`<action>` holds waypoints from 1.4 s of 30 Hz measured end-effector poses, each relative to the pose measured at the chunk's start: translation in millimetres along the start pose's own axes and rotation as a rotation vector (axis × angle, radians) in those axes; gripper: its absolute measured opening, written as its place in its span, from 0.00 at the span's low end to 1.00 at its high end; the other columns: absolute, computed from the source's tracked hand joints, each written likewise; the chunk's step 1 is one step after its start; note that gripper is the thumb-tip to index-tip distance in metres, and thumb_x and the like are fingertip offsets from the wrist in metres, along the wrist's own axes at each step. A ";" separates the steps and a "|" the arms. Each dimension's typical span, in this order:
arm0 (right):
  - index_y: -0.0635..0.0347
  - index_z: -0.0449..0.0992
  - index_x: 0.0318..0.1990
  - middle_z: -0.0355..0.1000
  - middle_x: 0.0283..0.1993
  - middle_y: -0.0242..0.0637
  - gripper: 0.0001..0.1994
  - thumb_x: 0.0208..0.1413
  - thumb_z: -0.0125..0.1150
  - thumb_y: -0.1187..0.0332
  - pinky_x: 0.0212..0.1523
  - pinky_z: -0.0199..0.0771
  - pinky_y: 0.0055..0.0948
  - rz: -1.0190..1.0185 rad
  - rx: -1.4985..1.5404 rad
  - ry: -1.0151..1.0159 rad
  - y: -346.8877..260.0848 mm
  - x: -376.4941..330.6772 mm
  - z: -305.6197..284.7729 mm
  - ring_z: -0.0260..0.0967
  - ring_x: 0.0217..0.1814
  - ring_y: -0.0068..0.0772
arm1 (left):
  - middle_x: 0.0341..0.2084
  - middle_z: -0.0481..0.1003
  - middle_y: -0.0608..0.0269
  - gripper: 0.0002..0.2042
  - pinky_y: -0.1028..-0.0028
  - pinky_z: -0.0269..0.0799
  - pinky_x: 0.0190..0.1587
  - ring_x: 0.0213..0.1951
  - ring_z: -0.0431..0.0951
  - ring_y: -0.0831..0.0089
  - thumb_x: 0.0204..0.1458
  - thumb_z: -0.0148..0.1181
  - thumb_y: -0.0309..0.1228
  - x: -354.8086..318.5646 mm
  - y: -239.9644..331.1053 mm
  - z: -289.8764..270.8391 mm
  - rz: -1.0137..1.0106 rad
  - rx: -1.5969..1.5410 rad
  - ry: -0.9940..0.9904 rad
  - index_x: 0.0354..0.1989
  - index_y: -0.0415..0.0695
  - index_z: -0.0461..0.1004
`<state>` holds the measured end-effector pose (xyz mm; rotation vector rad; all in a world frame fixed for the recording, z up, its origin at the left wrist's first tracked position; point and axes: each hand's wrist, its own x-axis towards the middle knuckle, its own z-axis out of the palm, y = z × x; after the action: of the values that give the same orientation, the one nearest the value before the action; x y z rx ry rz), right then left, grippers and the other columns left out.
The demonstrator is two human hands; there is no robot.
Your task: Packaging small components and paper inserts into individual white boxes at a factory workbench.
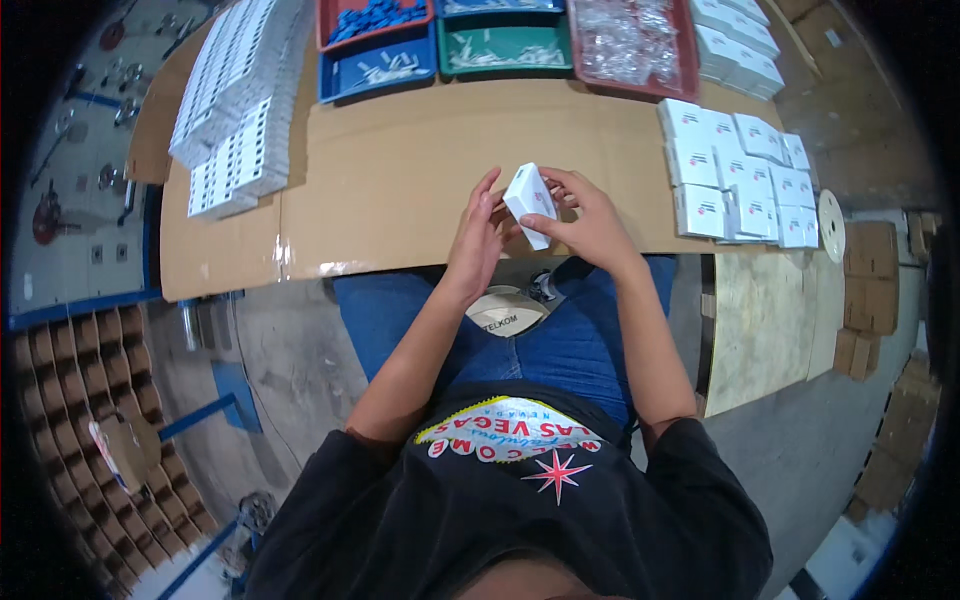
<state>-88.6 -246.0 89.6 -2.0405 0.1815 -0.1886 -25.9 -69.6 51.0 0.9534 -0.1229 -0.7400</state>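
A small white box (530, 204) with faint print on its side is held tilted above the near edge of the cardboard-covered table (400, 180). My right hand (592, 222) grips it from the right, thumb on the near face and fingers behind the far edge. Just left of the box is my left hand (475, 243), its fingers stretched out and apart. Whether its fingertips touch the box is hard to make out.
Tall stacks of white boxes (235, 90) stand at the left. Trays along the back hold blue parts (375, 18), small white pieces (505, 50) and clear plastic bags (630, 40). More white boxes (725, 170) are piled at the right, beside a round white disc (831, 226).
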 end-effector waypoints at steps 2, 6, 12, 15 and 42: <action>0.59 0.75 0.60 0.77 0.47 0.35 0.32 0.49 0.78 0.56 0.49 0.72 0.28 0.145 0.106 0.031 -0.8 1.6 29.8 0.72 0.47 0.26 | 0.59 0.69 0.56 0.27 0.66 0.67 0.63 0.59 0.71 0.66 0.72 0.40 0.47 1.1 -4.6 -5.4 0.042 -0.111 0.044 0.74 0.47 0.54; 0.65 0.78 0.53 0.75 0.46 0.44 0.22 0.61 0.67 0.56 0.47 0.76 0.31 0.211 0.151 0.028 -7.8 4.7 55.7 0.75 0.45 0.36 | 0.59 0.70 0.57 0.33 0.64 0.67 0.62 0.59 0.71 0.66 0.69 0.37 0.59 -3.4 -0.9 -12.2 0.000 -0.094 0.092 0.74 0.48 0.55; 0.66 0.79 0.48 0.74 0.45 0.38 0.12 0.68 0.56 0.66 0.47 0.72 0.27 0.037 0.140 0.180 -8.1 5.8 67.9 0.72 0.43 0.29 | 0.60 0.71 0.56 0.38 0.57 0.67 0.65 0.63 0.71 0.61 0.65 0.29 0.66 -12.4 10.8 -20.4 -0.136 -0.194 0.121 0.69 0.46 0.61; 0.66 0.79 0.46 0.74 0.44 0.38 0.11 0.68 0.55 0.68 0.49 0.72 0.27 -0.063 0.176 0.189 -9.7 10.4 69.9 0.73 0.44 0.29 | 0.59 0.71 0.57 0.39 0.56 0.67 0.64 0.62 0.71 0.62 0.64 0.29 0.68 -14.7 10.9 -18.9 -0.191 -0.264 0.098 0.67 0.46 0.63; 0.63 0.78 0.39 0.72 0.42 0.41 0.06 0.52 0.61 0.79 0.47 0.73 0.36 -0.315 -0.033 0.301 -28.5 -3.4 70.7 0.70 0.46 0.43 | 0.49 0.77 0.60 0.34 0.66 0.72 0.58 0.52 0.77 0.69 0.68 0.32 0.60 -15.7 11.9 -24.8 -0.060 -0.230 -0.036 0.62 0.43 0.70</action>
<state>-75.6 -171.2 82.6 -2.0567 0.0475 -0.6937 -21.4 -38.3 49.0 0.7275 -0.0395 -0.8087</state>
